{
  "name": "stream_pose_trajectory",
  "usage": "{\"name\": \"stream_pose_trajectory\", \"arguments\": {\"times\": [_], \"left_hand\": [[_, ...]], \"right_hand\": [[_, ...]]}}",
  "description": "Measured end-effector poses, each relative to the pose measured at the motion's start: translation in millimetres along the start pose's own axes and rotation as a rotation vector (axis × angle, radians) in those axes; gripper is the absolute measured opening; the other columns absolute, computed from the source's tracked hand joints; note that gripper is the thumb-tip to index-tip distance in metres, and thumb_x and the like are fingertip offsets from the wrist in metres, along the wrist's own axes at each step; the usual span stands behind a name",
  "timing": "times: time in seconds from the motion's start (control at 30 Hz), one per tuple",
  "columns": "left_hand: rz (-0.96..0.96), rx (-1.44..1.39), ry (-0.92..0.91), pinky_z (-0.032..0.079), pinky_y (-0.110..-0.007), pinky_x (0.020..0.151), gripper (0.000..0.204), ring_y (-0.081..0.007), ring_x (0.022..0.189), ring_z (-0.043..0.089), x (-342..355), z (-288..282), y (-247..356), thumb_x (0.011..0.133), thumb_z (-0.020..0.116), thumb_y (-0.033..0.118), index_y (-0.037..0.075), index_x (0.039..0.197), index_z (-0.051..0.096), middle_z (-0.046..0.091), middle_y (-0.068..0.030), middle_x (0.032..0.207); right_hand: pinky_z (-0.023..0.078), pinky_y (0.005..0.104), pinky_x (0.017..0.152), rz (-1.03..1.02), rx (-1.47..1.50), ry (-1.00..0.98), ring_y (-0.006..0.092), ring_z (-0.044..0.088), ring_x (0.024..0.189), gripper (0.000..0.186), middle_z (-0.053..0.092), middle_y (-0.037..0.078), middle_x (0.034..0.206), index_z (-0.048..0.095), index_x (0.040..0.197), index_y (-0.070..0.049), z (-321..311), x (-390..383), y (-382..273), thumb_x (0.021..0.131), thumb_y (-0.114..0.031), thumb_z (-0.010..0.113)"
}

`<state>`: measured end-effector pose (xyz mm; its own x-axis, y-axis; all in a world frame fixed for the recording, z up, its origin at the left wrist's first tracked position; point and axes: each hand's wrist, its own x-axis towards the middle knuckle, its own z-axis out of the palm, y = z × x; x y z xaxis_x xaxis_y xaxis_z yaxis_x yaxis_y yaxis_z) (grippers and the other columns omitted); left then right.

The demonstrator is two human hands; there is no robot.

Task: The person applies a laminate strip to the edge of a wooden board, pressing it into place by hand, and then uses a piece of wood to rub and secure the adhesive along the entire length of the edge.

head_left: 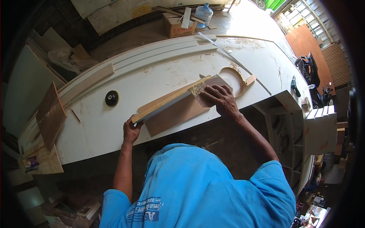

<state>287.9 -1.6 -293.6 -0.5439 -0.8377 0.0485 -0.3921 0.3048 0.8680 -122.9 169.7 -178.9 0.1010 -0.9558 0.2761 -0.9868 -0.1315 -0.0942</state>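
Note:
A long narrow board (167,102) with a yellowish edge and a grey side slants over the white worktable (91,133). At its left end my left hand (132,130) is closed, gripping the end. My right hand (221,100) is closed on a flat greyish sheet (198,88) with mottled yellowish smears, which lies against the narrow board's right end. The fingers cover part of the sheet, so its exact kind is unclear. Beneath the narrow board a flat brown board (178,115) rests on the table. Beyond my right hand is a coil of brown strip (240,79).
A black round pad (112,98) sits left of my hands. Long white strips (152,57) line the far edge. A metal straightedge (243,65) crosses the right side. A brown panel (51,116) stands at the left; a drill (295,86) lies far right.

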Motion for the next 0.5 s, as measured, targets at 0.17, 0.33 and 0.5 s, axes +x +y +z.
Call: {"name": "stream_pose_trajectory", "arguments": {"times": [0.17,0.33,0.5], "left_hand": [[0.043,0.008,-0.01,0.057,-0.037,0.081,0.029,-0.0251,0.089,0.074,-0.4,0.7,1.9,0.094,0.08,0.021,0.001,0.112,0.069,0.077,-0.0134,0.096],[-0.009,0.034,-0.016,0.057,-0.038,0.085,0.027,-0.0302,0.096,0.076,0.5,1.1,1.0,0.092,0.081,0.017,0.004,0.114,0.071,0.078,-0.0143,0.102],[-0.021,0.046,-0.026,0.057,-0.037,0.085,0.027,-0.0267,0.097,0.076,-0.8,1.4,1.7,0.092,0.081,0.016,0.004,0.113,0.07,0.078,-0.0138,0.101]], "right_hand": [[0.041,0.0487,0.108,0.039,-0.043,0.04,0.0291,0.059,0.13,0.058,0.065,0.004,0.139,0.066,0.139,-0.024,-0.1,2.3,7.7,0.086,0.0,0.062],[0.042,0.0488,0.108,0.059,0.013,0.038,0.0302,0.06,0.129,0.056,0.067,0.005,0.139,0.068,0.137,-0.023,0.0,3.4,6.8,0.087,0.002,0.059],[0.041,0.0467,0.11,0.043,0.02,-0.095,0.029,0.061,0.129,0.058,0.068,0.004,0.138,0.069,0.136,-0.024,-20.6,-4.5,13.4,0.085,0.003,0.059]]}}
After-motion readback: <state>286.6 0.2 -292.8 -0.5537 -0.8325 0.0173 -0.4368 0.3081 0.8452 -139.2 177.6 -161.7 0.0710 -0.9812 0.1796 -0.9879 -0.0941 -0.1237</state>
